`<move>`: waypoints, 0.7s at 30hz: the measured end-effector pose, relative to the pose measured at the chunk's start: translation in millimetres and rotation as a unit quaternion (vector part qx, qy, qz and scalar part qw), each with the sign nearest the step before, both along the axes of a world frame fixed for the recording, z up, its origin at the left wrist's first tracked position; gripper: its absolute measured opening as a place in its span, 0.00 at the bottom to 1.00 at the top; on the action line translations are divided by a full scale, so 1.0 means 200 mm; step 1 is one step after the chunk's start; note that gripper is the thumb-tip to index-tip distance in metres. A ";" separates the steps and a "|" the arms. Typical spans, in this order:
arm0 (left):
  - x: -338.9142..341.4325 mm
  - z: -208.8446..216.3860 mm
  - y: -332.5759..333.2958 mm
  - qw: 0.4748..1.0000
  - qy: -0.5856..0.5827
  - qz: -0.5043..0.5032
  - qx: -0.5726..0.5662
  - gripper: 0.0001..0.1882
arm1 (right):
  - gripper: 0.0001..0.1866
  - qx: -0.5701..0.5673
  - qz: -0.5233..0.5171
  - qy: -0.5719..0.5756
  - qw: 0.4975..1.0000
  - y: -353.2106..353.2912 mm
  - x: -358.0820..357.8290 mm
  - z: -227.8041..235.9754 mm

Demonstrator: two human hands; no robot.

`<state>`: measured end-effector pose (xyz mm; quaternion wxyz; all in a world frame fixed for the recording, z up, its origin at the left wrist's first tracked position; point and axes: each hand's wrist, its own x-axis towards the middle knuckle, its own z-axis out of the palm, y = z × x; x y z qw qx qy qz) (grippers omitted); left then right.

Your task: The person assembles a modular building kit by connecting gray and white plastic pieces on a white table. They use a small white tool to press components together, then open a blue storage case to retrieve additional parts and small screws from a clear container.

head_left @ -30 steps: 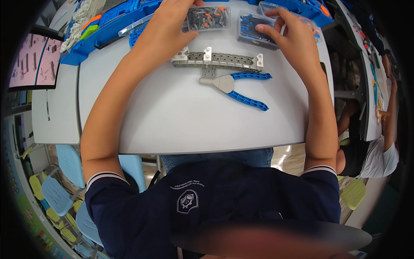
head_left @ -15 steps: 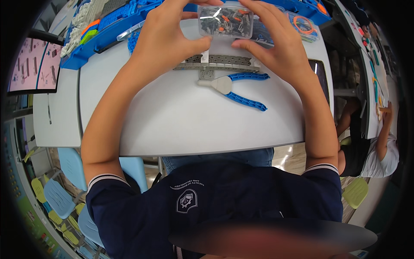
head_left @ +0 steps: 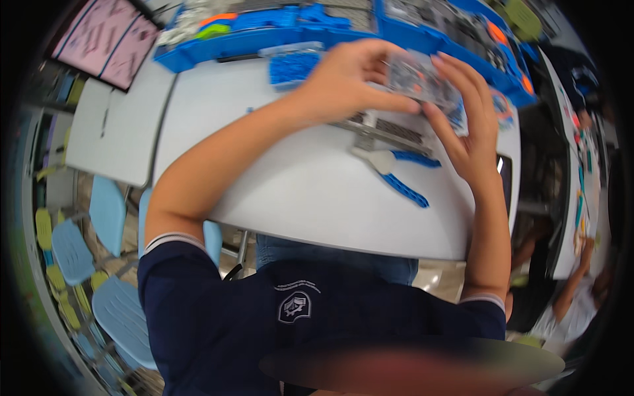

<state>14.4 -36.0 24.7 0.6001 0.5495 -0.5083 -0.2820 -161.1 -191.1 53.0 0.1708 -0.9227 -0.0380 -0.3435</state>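
Note:
A clear plastic box [head_left: 421, 78] of small grey, black and orange pieces is held up between both my hands over the far part of the table. My left hand [head_left: 360, 79] grips its left side, thumb along the near edge. On the right side, my right hand [head_left: 470, 109] has its fingers curved around it, thumb at the near corner. Motion smears the box, and whether its lid is on cannot be made out. Below it lies a grey beam assembly [head_left: 399, 132], partly hidden by my hands. Nearer to me rest pliers [head_left: 381, 162] with spread blue handles.
Blue sorting trays [head_left: 264, 43] of building parts line the table's far side. A small box of blue pieces [head_left: 290, 68] stands before them. At far left is a screen [head_left: 105, 39]. A dark flat device [head_left: 504, 175] lies at the right edge. Another person [head_left: 571, 307] sits farther right.
The view has swung, so table and trays appear shifted right and lower. Both hands still hold the box, which now looks tilted. The small box of blue pieces shows more fully.

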 end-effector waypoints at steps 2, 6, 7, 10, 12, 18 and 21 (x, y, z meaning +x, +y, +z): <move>-0.02 -0.01 -0.01 1.000 0.008 0.012 0.012 0.32 | 0.23 -0.112 -0.019 -0.026 0.993 0.00 0.00 0.02; -0.03 -0.02 -0.02 0.999 0.022 0.032 0.025 0.39 | 0.18 -0.125 -0.011 -0.006 0.992 0.01 0.00 0.02; -0.04 -0.03 -0.02 0.998 0.039 0.040 0.033 0.41 | 0.18 -0.121 -0.002 -0.004 0.993 0.01 -0.01 0.02; -0.06 -0.02 -0.01 0.995 -0.020 0.059 0.073 0.31 | 0.17 -0.127 0.005 -0.007 0.992 0.01 -0.02 0.01; -0.07 -0.01 0.00 0.996 -0.011 0.052 0.065 0.32 | 0.17 -0.139 0.001 -0.011 0.990 0.01 -0.02 0.00; -0.07 0.01 0.00 0.996 0.002 0.067 0.055 0.33 | 0.20 -0.170 -0.023 0.001 0.985 0.03 -0.01 -0.02; -0.07 0.01 0.00 0.995 -0.011 0.078 0.057 0.31 | 0.22 -0.164 -0.030 0.029 0.986 0.05 -0.02 -0.02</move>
